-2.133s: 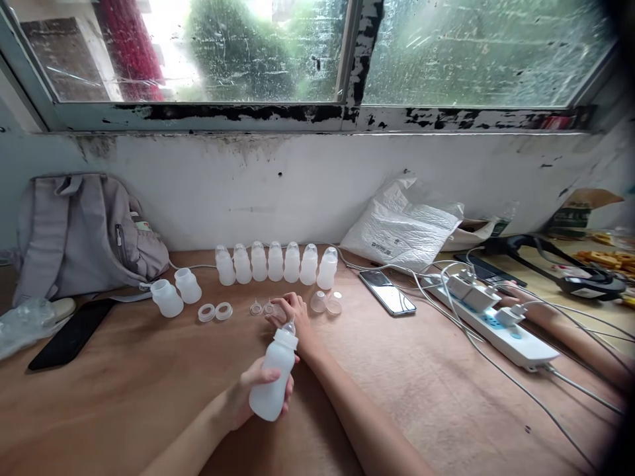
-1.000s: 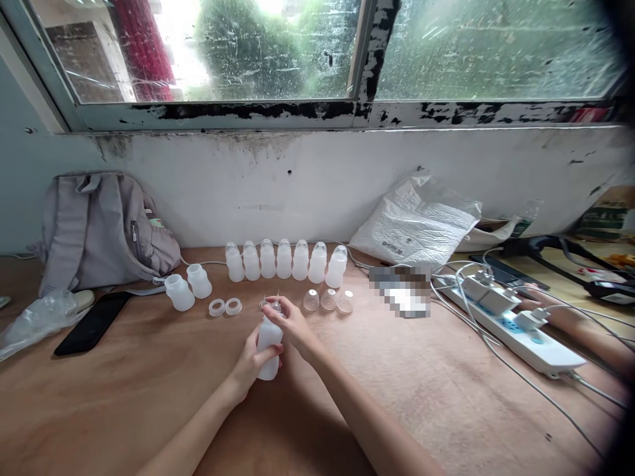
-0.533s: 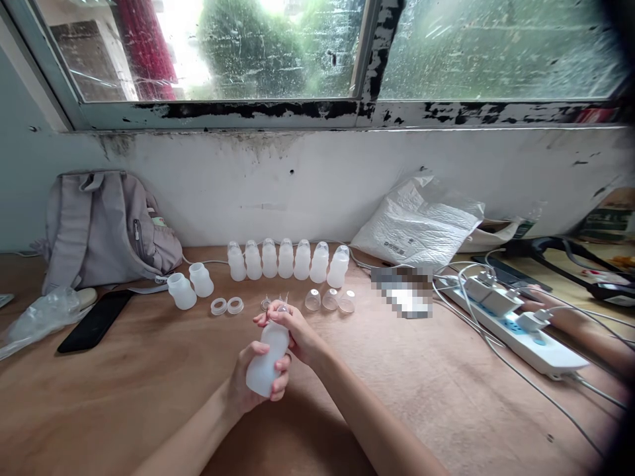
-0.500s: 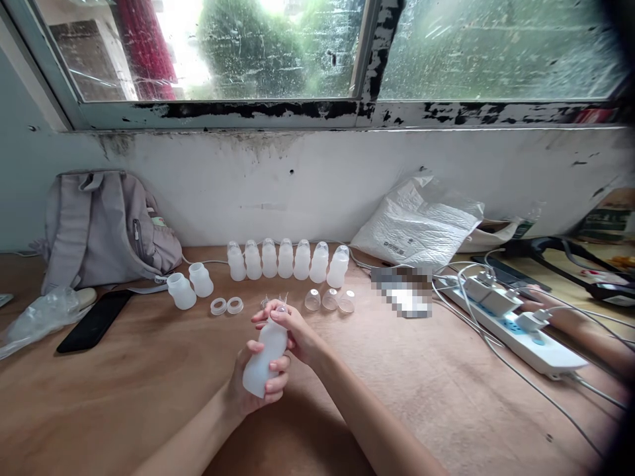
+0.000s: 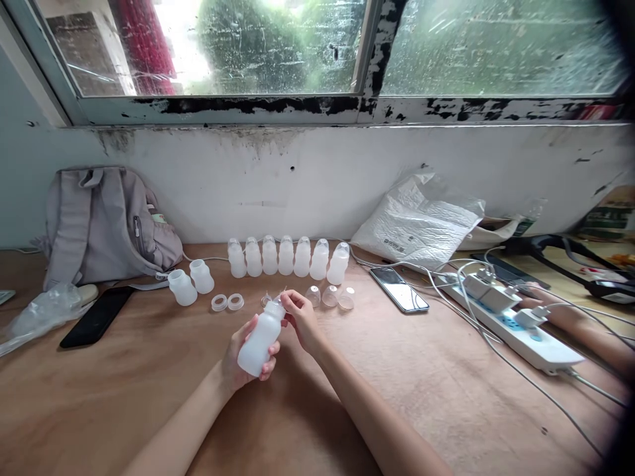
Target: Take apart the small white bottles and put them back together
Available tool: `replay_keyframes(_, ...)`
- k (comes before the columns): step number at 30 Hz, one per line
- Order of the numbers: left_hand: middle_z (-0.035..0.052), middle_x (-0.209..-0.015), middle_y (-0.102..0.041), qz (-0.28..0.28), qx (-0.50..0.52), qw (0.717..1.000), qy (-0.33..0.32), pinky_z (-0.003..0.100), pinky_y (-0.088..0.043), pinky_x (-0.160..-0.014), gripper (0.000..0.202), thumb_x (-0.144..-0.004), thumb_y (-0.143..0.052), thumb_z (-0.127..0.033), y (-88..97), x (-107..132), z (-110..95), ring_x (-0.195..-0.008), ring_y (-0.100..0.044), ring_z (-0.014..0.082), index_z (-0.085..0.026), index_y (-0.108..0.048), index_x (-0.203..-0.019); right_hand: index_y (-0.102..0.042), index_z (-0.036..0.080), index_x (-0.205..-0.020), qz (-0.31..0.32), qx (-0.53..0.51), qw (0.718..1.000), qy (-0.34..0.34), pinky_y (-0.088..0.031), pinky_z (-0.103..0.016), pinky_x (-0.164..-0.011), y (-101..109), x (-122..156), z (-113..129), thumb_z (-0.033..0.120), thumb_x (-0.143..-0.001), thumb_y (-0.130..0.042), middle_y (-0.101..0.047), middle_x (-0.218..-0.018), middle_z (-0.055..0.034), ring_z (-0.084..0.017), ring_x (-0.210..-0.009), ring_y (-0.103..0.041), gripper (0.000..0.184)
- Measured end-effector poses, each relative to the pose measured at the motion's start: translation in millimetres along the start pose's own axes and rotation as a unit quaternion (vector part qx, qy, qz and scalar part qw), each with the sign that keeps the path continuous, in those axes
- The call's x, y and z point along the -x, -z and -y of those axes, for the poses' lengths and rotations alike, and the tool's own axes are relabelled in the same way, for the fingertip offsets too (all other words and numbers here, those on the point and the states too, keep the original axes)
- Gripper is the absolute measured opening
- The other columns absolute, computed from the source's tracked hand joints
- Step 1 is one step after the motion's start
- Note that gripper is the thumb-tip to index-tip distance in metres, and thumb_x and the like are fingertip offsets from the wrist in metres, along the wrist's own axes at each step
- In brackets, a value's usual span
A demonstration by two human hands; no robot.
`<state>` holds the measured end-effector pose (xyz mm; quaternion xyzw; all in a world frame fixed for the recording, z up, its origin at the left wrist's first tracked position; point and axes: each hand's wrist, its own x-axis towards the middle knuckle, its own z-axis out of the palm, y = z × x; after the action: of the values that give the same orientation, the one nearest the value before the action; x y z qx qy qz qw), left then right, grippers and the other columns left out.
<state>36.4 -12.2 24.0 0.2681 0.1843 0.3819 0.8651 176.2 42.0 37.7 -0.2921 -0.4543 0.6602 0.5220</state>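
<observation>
Left fingers [image 5: 266,360] wrap bottle [image 5: 258,337]; right fingers [image 5: 289,305] pinch its top

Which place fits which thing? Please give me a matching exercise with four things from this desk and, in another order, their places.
Things:
1 white bottle
2 grey backpack
3 power strip
4 clear caps

Places:
A at the right, with chargers plugged in
B in the left hand
C farthest left of the four
D just in front of the row of bottles

Pairs: 1-B, 2-C, 3-A, 4-D
</observation>
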Motion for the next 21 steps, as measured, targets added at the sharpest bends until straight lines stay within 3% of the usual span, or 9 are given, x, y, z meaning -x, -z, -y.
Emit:
replay_keyframes(8,0.0054,-0.074,-0.053,-0.021,-0.054,0.998,-0.009,0.022,-0.037,-0.037,0.053,-0.08,-0.031,-0.054,-3.3,-4.1,2.7,-0.045,-0.054,0.013,-0.014,-0.046,-0.112,-0.065,0.015,-0.073,0.03,-0.039,0.998,-0.042,-0.033,-0.022,-0.049,13.6,-4.3,8.1,0.031,-0.068,-0.063,-0.056,-0.066,-0.0005,-0.009,-0.055,-0.046,0.017)
replay_keyframes(14,0.0085,-0.081,-0.055,-0.064,-0.04,0.996,-0.036,0.028,-0.045,-0.052,0.042,-0.081,-0.039,-0.042,-4.3,-7.3,4.1,-0.064,-0.055,0.0162,-0.011,-0.051,-0.108,-0.066,0.016,-0.086,0.074,-0.069,0.993,-0.053,-0.037,-0.026,-0.057,18.5,-5.9,8.2,0.031,-0.07,-0.062,-0.061,-0.074,-0.0035,-0.013,-0.064,-0.052,0.023)
replay_keyframes(21,0.0078,-0.085,-0.058,-0.146,-0.007,0.985,-0.095,0.029,-0.046,-0.06,0.041,-0.078,-0.047,-0.043,-4.6,-5.2,-2.2,-0.061,-0.054,0.0128,-0.013,-0.055,-0.106,-0.065,0.022,-0.09,-0.017,-0.138,0.99,-0.032,-0.04,-0.029,-0.075,31.0,-17.2,-2.9,0.025,-0.064,-0.067,-0.064,-0.093,-0.0042,-0.016,-0.084,-0.055,0.026)
